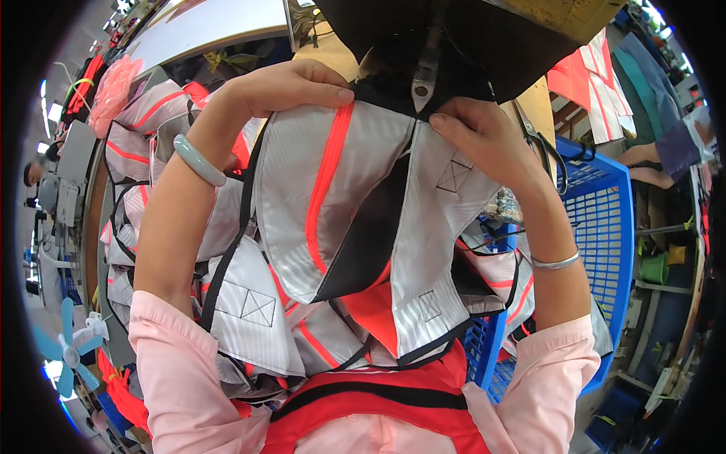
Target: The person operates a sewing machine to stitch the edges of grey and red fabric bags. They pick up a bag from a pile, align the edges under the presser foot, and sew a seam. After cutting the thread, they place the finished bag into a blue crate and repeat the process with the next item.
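A grey fabric piece [295,174] with a bright orange-red stripe, black edging and stitched crossed boxes hangs between my hands. My left hand [299,87] pinches its upper left edge, thumb on top by the stripe. At its upper right corner, my right hand [476,140] grips the cloth beside a black panel [370,219]. Just above that corner is a pointed metal part [424,87] under a dark machine body [469,38]. The fingertips beneath the cloth are partly hidden. More grey and orange-red sewn pieces [253,318] lie below, over my lap.
A blue plastic basket [601,219] with similar pieces stands at right. Black-handled scissors [544,147] hang near the table edge. A heap of sewn pieces [159,136] lies at left, under a pink plastic bag [113,91]. A blue fan [69,352] stands lower left.
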The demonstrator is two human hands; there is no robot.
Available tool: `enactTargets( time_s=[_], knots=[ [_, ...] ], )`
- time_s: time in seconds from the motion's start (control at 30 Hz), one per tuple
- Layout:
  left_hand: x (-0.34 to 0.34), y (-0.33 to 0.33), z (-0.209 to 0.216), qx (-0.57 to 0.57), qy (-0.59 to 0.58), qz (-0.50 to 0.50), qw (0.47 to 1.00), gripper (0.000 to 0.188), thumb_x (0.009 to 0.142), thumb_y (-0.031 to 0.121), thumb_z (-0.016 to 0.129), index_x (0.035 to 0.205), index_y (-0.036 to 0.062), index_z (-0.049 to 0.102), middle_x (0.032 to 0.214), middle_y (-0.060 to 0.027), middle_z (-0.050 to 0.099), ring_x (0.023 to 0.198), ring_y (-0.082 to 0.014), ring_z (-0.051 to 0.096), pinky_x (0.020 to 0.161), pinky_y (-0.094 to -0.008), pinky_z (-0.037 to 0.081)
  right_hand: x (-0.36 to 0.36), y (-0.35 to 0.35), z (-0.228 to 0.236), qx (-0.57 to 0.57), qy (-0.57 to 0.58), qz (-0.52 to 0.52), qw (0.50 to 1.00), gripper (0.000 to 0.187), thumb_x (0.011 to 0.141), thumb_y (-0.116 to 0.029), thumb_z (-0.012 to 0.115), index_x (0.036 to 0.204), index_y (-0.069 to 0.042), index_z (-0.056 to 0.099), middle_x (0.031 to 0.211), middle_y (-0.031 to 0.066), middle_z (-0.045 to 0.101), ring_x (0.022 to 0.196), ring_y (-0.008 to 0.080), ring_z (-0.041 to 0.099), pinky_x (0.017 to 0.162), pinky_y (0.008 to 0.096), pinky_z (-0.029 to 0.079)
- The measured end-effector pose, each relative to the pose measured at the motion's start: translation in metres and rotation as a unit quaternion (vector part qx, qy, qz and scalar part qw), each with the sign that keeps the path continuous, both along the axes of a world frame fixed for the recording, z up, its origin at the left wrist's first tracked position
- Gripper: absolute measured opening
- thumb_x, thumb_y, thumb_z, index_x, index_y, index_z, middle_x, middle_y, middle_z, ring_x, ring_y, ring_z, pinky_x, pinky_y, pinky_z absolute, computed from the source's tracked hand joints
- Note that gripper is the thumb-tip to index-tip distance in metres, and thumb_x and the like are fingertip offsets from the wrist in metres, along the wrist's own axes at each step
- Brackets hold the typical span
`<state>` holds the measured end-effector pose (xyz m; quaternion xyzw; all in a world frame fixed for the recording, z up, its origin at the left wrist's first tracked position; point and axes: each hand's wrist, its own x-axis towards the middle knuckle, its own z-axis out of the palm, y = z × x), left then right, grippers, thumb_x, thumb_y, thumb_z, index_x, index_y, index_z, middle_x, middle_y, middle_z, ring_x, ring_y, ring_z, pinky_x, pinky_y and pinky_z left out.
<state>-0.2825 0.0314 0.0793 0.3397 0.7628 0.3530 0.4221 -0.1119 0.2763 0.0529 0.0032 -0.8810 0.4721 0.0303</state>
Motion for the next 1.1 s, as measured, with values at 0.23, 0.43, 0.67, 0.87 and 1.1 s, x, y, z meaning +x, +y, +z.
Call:
enactTargets(
  time_s=[0.23, 0.43, 0.67, 0.87, 1.1],
  knots=[
    [-0.003, -0.011, 0.003, 0.038, 0.003, 0.049, 0.998, 0.027, 0.092, 0.030, 0.063, 0.089, 0.0032, 0.065, 0.077, 0.0050, 0.059, 0.071, -0.0026, 0.053, 0.066, -0.0200, 0.045, -0.002, 0.010, 0.008, -0.007, -0.016, -0.082, 0.996, 0.030, 0.088, -0.025, 0.059, 0.092, 0.004, 0.066, 0.070, 0.0064, 0.060, 0.067, 0.0102, 0.055, 0.063, 0.0281, 0.046],
    [0.034, -0.032, 0.004, -0.008, 0.113, -0.092, 0.989, 0.031, 0.089, 0.029, 0.065, 0.096, -0.0014, 0.065, 0.086, -0.0014, 0.063, 0.084, -0.0111, 0.057, 0.075, -0.0273, 0.046, 0.071, 0.009, 0.009, -0.044, -0.035, 0.155, 0.986, 0.022, 0.085, -0.021, 0.065, 0.094, -0.001, 0.068, 0.082, 0.0091, 0.067, 0.075, 0.0174, 0.065, 0.068, 0.0307, 0.051],
    [0.148, 0.024, 0.007, 0.090, 0.200, -0.116, 0.969, 0.031, 0.081, 0.023, 0.064, 0.100, -0.0014, 0.066, 0.091, -0.0226, 0.066, 0.085, -0.0391, 0.063, 0.075, -0.0432, 0.050, 0.103, -0.079, 0.011, 0.125, 0.184, 0.054, 0.973, 0.091, 0.064, -0.016, 0.083, 0.142, -0.004, 0.037, 0.133, 0.0215, 0.050, 0.122, 0.0389, 0.050, 0.100, 0.0428, 0.043],
    [0.169, -0.001, -0.008, 0.193, 0.188, -0.023, 0.963, 0.037, 0.077, 0.018, 0.069, 0.109, 0.0009, 0.062, 0.106, -0.0182, 0.063, 0.102, -0.0311, 0.059, 0.088, -0.0391, 0.046, 0.108, -0.080, -0.014, 0.123, 0.156, -0.017, 0.980, 0.076, 0.069, -0.020, 0.080, 0.135, -0.008, 0.046, 0.101, 0.0168, 0.067, 0.074, 0.0297, 0.068, 0.066, 0.0351, 0.054],
    [0.174, -0.040, -0.062, 0.195, 0.145, -0.008, 0.970, 0.045, 0.083, 0.001, 0.055, 0.128, 0.0031, 0.057, 0.128, -0.0152, 0.059, 0.118, -0.0252, 0.055, 0.103, -0.0351, 0.040, 0.120, -0.052, 0.009, 0.149, 0.065, 0.049, 0.985, 0.036, 0.072, -0.027, 0.078, 0.095, -0.003, 0.065, 0.070, 0.0138, 0.063, 0.060, 0.0262, 0.061, 0.057, 0.0329, 0.048]
  ],
)
